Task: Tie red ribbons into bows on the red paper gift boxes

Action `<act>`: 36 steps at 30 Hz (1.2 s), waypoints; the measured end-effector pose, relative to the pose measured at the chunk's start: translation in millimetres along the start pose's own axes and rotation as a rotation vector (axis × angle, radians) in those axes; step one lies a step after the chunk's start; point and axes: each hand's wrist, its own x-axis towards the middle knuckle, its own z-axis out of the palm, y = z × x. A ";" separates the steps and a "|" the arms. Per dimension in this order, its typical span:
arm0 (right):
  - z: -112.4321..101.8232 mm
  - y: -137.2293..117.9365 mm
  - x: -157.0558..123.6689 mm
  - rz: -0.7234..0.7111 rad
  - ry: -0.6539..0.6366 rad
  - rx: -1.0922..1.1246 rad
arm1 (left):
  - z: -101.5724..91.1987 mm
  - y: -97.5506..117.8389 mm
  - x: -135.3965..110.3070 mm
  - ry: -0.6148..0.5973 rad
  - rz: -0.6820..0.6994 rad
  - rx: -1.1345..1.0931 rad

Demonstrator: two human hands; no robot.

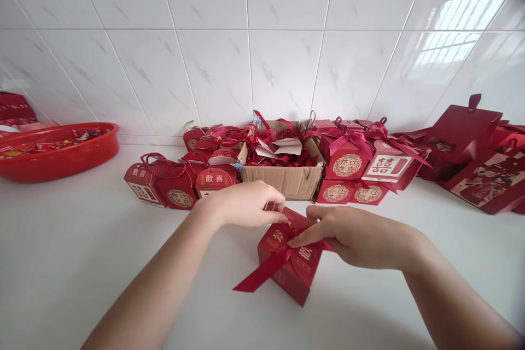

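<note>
One red box (297, 272) | right hand (355, 235): finger on ribbon (262, 272) atop box, seemingly pinning it; grip unclear | left hand (251, 204): half-curled, box's far edge; grip unclear | carton (283, 181): behind box

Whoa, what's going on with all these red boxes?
A person is handling a red box on the white counter. The right hand has a finger on the ribbon across its top; the left hand is at its far edge. Behind, a cardboard box holds more ribbons, between boxes with bows on the right and boxes with cord handles on the left.
</note>
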 end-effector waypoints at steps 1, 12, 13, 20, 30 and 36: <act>-0.4 -0.2 -0.1 -0.002 0.007 0.004 | -0.1 0.2 0.0 0.008 -0.001 0.009; -1.7 -1.7 4.6 0.045 0.357 0.095 | 8.1 7.1 -1.1 0.110 -0.019 -0.114; -0.6 -2.0 6.7 0.031 0.376 0.101 | 11.3 6.4 -0.7 0.134 -0.020 -0.141; 3.4 -0.9 14.5 0.069 0.351 0.186 | 27.3 -0.6 1.8 0.231 0.043 -0.391; 6.8 1.0 19.0 0.054 0.404 0.304 | 47.4 2.7 -1.5 0.391 -0.005 -0.597; 9.8 4.2 26.0 0.021 0.501 0.340 | 56.3 3.2 -5.5 0.459 0.016 -0.559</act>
